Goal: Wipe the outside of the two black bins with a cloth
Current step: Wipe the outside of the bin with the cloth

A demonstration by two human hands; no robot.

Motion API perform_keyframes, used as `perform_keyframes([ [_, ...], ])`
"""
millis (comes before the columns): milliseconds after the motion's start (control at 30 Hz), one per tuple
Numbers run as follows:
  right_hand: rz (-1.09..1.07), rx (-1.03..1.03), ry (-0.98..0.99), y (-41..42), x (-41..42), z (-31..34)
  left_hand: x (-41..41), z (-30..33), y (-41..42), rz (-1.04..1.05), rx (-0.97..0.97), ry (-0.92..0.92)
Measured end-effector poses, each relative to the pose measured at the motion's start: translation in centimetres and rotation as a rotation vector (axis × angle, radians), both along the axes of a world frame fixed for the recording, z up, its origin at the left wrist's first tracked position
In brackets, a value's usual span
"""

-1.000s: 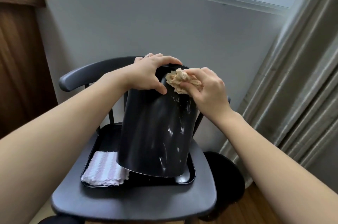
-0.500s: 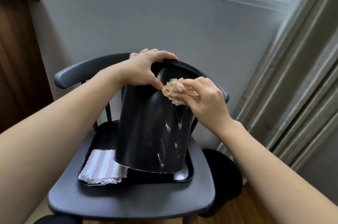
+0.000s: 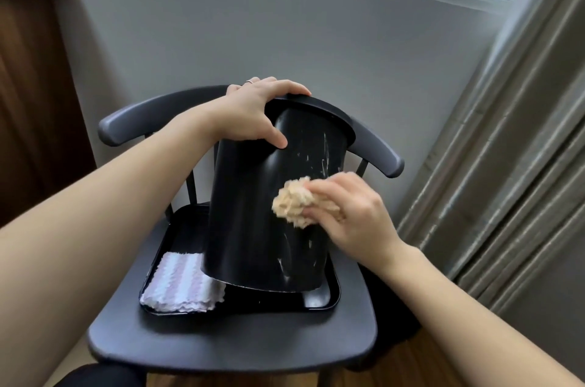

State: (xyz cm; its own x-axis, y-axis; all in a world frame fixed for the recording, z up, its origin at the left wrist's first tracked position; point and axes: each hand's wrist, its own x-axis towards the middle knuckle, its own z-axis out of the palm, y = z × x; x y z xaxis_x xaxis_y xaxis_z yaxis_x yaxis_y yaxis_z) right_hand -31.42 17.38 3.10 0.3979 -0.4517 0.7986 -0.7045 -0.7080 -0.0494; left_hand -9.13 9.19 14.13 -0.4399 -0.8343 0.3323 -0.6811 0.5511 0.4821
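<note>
Black plastic bin [image 3: 253, 212], tilted, stands in black tray [image 3: 329, 298] on dark grey chair [image 3: 221, 345]. L hand [image 3: 253, 116] grips rim, thumb on wall. R hand [image 3: 351, 212] clutches crumpled beige cloth [image 3: 292, 204] against wall, mid-height. Folded pink-white striped cloth [image 3: 180, 285] in tray, beside bin.

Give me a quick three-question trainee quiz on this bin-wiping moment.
1. True or false: the tall black plastic bin stands flat and upright on the shallow black tray.
2. Which hand grips the bin's rim: A) left hand B) right hand?
3. Fill in: the crumpled beige cloth is pressed against the bin's ____.

Key: 1. False, it is tilted, one bottom edge lifted above the folded pink-and-white striped cloth. 2. A. 3. Outer side wall.
</note>
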Motion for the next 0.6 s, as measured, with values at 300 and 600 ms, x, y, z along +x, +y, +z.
perform_keyframes([
  [300, 0.094, 0.056, 0.089, 2.8, 0.3, -3.5, -0.1, 0.0, -0.1, 0.007, 0.007, -0.003],
  [600, 0.015, 0.002, 0.077, 2.0, 0.4, -2.3, 0.0, 0.0, 0.0, 0.012, 0.007, 0.000],
])
